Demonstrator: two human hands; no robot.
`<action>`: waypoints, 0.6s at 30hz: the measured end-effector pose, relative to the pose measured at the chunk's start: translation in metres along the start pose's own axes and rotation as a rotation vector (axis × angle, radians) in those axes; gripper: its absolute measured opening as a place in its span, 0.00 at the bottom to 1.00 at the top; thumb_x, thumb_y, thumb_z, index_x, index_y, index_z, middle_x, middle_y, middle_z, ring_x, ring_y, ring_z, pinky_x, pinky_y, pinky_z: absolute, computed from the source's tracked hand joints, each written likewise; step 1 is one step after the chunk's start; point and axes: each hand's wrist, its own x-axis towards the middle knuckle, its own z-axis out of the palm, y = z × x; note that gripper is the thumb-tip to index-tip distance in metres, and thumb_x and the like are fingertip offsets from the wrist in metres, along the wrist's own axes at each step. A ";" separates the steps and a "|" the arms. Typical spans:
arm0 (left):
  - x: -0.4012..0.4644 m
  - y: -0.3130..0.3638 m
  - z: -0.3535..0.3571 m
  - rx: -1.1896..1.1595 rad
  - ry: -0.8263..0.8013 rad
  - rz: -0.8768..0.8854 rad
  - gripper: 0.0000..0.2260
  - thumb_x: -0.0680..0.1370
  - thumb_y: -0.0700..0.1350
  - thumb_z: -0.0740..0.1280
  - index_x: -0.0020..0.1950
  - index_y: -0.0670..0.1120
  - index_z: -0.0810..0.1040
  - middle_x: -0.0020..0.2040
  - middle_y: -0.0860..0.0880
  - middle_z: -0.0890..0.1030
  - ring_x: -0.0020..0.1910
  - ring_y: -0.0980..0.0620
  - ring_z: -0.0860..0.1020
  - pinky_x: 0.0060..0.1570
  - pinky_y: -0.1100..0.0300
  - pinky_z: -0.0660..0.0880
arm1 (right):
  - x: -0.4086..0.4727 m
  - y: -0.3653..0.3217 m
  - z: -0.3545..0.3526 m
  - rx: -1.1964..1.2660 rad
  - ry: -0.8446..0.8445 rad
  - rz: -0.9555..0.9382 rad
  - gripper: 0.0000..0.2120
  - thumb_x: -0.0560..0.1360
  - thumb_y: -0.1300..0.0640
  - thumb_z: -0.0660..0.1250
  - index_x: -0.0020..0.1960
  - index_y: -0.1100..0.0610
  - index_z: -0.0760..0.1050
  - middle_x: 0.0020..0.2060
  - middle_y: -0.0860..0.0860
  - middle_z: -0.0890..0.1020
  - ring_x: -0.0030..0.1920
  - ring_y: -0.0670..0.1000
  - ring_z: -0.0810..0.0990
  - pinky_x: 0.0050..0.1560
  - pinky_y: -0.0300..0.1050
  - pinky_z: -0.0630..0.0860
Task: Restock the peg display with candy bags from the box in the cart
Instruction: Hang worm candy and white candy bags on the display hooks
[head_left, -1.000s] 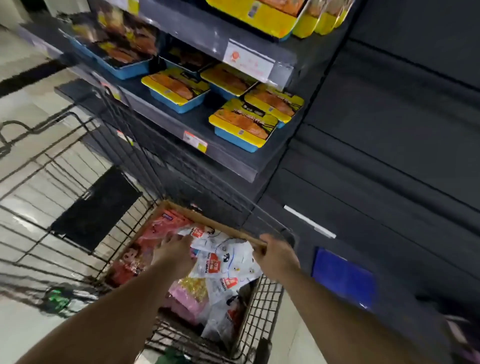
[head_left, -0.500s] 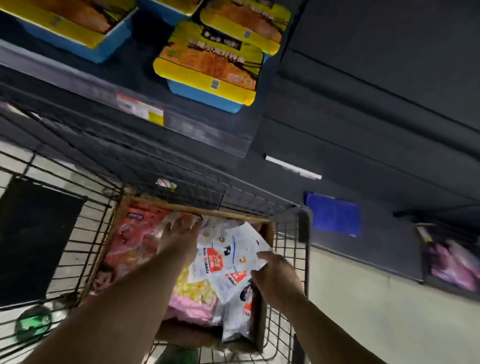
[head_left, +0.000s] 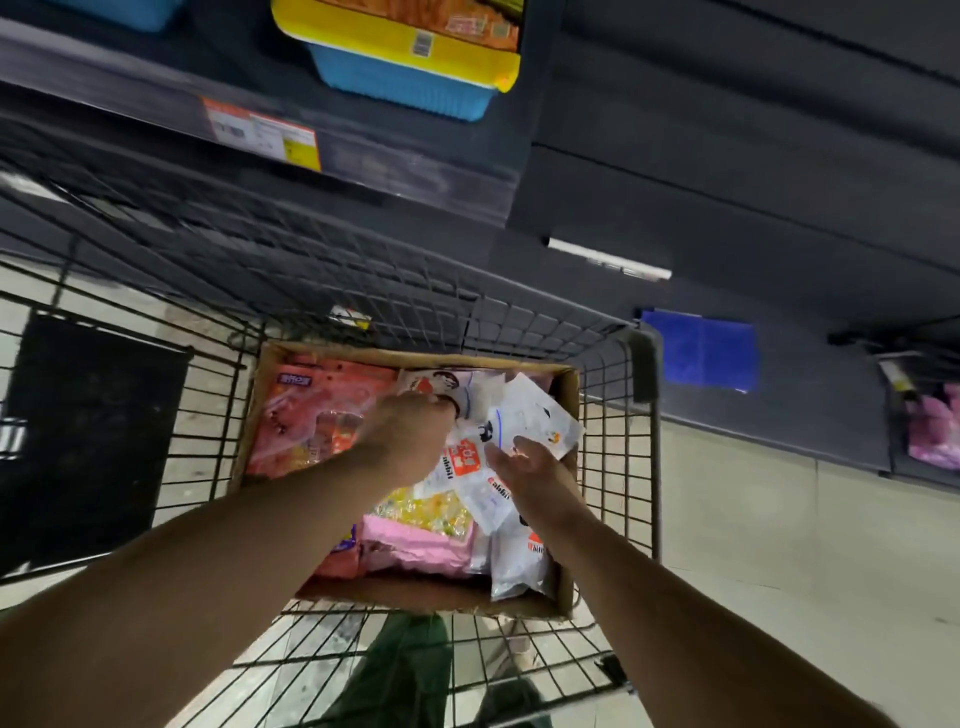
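Cardboard box (head_left: 567, 387) in wire cart (head_left: 641, 364) holds candy bags (head_left: 535, 423); left hand (head_left: 410, 436) pinches one, right hand (head_left: 535, 470) spread beneath another; dark shelf (head_left: 363, 171) above.

You are looking down into a black wire cart (head_left: 618, 415) that is standing on a pale tiled floor (head_left: 753, 545). A brown cardboard box (head_left: 566, 395) is sitting on the cart's mesh bottom, filling its right part and holding candy bags (head_left: 322, 415). Above, a dark shelf (head_left: 156, 78) is carrying a blue tray with a yellow lid (head_left: 400, 67), and a price label (head_left: 260, 132) is showing on its front edge.
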 end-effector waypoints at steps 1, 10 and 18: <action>-0.004 0.008 0.002 -0.041 0.058 0.080 0.09 0.78 0.40 0.62 0.53 0.49 0.80 0.48 0.48 0.84 0.47 0.46 0.81 0.51 0.55 0.72 | 0.001 -0.005 0.004 0.160 -0.015 0.067 0.31 0.77 0.37 0.64 0.74 0.50 0.66 0.67 0.51 0.74 0.66 0.55 0.74 0.61 0.50 0.73; 0.028 0.004 0.044 -0.694 0.255 0.010 0.11 0.74 0.49 0.72 0.54 0.45 0.83 0.52 0.46 0.83 0.53 0.45 0.81 0.51 0.51 0.78 | 0.013 0.022 -0.004 0.160 0.235 0.148 0.15 0.82 0.49 0.59 0.59 0.59 0.75 0.41 0.53 0.79 0.39 0.51 0.78 0.31 0.40 0.70; 0.052 -0.006 0.078 -0.220 -0.045 -0.144 0.21 0.83 0.55 0.60 0.75 0.50 0.70 0.74 0.46 0.71 0.70 0.45 0.71 0.62 0.60 0.69 | 0.006 0.053 -0.016 0.275 0.174 0.172 0.09 0.82 0.49 0.58 0.47 0.51 0.73 0.42 0.55 0.82 0.43 0.53 0.82 0.49 0.53 0.82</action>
